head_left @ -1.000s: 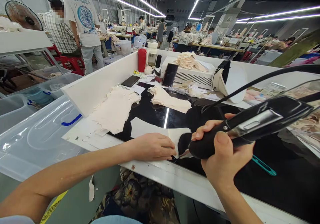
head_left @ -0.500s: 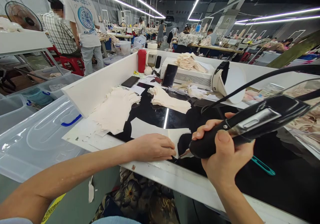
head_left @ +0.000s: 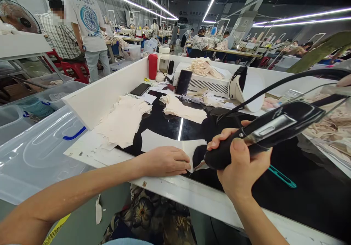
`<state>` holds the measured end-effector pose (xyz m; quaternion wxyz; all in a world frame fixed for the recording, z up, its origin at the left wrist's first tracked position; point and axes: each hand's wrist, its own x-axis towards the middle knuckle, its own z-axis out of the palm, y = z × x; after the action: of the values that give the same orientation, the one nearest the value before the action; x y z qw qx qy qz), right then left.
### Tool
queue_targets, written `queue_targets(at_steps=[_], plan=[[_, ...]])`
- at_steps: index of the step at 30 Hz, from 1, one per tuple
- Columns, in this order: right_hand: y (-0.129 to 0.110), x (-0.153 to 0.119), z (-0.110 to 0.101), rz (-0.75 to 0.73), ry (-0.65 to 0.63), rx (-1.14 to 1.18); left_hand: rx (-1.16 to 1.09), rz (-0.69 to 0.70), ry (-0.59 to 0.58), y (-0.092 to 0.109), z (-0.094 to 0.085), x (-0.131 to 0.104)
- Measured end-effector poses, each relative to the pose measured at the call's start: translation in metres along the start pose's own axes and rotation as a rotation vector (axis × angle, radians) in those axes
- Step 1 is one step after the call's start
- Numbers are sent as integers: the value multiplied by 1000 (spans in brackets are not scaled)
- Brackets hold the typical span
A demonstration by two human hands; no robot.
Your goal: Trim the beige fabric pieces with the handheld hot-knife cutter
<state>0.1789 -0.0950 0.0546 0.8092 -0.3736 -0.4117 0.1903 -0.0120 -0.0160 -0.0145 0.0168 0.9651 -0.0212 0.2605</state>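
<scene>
My left hand (head_left: 166,161) lies flat, fingers out and side by side, on a white curved piece (head_left: 156,141) at the near edge of the black glossy tabletop (head_left: 219,130). My right hand (head_left: 241,161) is wrapped round a black corded tool (head_left: 263,128) with a silver panel, its rounded end just right of the white piece. Beyond my left hand lies a stack of cream fabric pieces (head_left: 122,121), and a smaller cream stack (head_left: 183,108) is farther back. A teal tool (head_left: 282,176) rests to the right.
Phones (head_left: 184,82), a red bottle (head_left: 153,66) and a white vented box (head_left: 203,77) stand at the back, inside a white rim (head_left: 109,86). Clear plastic bins (head_left: 41,139) are at the left. Two people stand or sit at the far left; a sleeve shows at the right.
The whole view has shifted slightly, so things appear a little farther left. Both hands keep their places; a bit of another person's hand now shows at the right edge.
</scene>
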Motion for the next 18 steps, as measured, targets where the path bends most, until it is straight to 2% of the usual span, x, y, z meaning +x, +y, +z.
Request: queue_targets(at_steps=[6, 18], plan=[[-1, -1, 1, 4, -10, -8, -14, 13, 46, 1, -1, 1], [-2, -1, 2, 10, 5, -1, -22, -16, 2, 1, 0, 1]])
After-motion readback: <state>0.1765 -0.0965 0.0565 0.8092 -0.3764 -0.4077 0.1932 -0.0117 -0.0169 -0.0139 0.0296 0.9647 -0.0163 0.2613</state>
